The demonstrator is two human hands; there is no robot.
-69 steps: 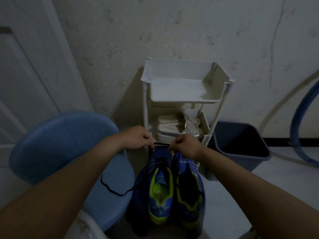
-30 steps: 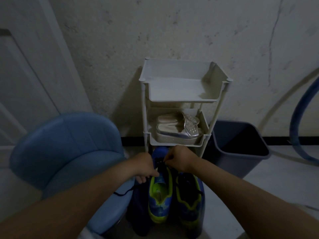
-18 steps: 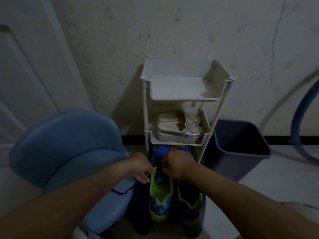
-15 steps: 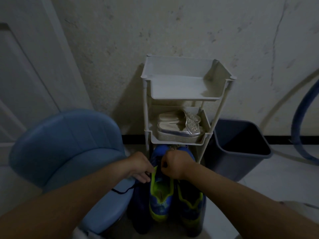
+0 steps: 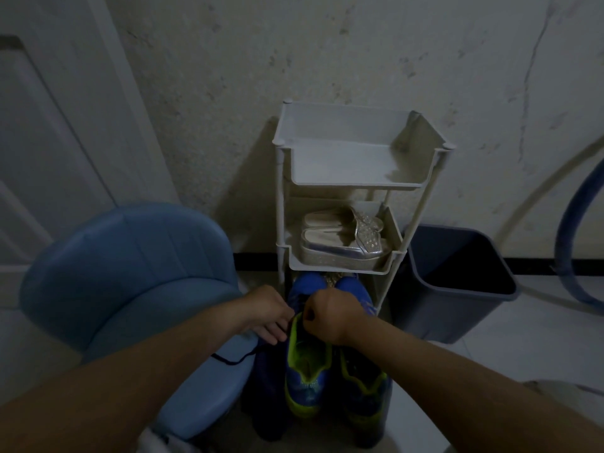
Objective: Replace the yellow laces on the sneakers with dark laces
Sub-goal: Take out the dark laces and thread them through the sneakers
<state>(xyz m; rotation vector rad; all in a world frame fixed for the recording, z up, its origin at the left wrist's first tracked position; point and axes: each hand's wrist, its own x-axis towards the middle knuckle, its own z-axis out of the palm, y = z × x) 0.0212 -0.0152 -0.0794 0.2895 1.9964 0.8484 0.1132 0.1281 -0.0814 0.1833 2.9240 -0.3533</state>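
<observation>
Blue with lime trim, the sneakers (image 5: 309, 364) stand side by side on the floor. Their toes point away from me and are tucked under the lowest tier of the white rack (image 5: 281, 204). Both my hands are over the throat of the left one. My left hand (image 5: 266, 312) pinches the dark lace (image 5: 233, 358) between thumb and forefinger, and its other fingers (image 5: 273, 333) hang loose. From there the lace trails left, and its slack lies on the seat edge of the blue chair (image 5: 130, 276). My right hand (image 5: 330, 317) is curled tight just beside the left. My knuckles hide whatever it grips, so I cannot tell if it has the lace too.

I see no yellow lace on either shoe, so I judge I am threading the dark one through the far eyelets of the left sneaker. Next I need to find the following eyelet, push the tip through and draw the slack off the chair without letting it twist.

The light is dim, the eyelets are dark, and my own hands cover them. The rack shelf overhangs the toes and the right sneaker crowds in alongside, so there is little room to work. Silver sandals (image 5: 343, 243) sit on the rack's middle tier. A dark bin (image 5: 464, 308) stands to the right, and a blue hose (image 5: 575, 223) curves at the far right.
</observation>
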